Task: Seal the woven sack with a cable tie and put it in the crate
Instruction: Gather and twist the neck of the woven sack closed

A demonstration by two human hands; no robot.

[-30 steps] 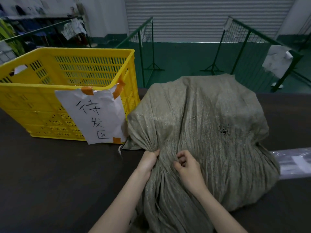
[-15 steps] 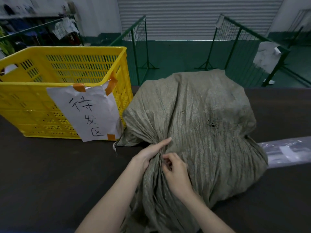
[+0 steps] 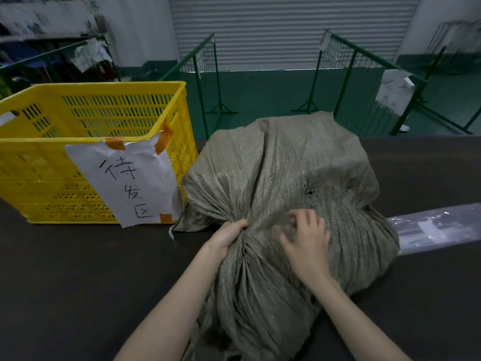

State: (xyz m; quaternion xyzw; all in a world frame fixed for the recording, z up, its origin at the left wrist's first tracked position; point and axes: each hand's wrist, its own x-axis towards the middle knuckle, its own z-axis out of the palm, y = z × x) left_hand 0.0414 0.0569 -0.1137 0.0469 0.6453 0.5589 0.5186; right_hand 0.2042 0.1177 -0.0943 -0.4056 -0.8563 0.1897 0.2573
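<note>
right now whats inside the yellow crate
Only the slotted inner walls of the yellow plastic crate show, with nothing rising above its rim. Its floor is hidden behind the near wall, so contents there cannot be seen.

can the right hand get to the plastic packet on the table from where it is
Probably yes: the right hand rests open on the sack, and the plastic packet lies uncovered to its right, with only the sack's bulge between.

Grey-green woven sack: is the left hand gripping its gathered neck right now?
Touching. The head view shows the left hand closed around the bunched neck of the grey-green woven sack.
</note>
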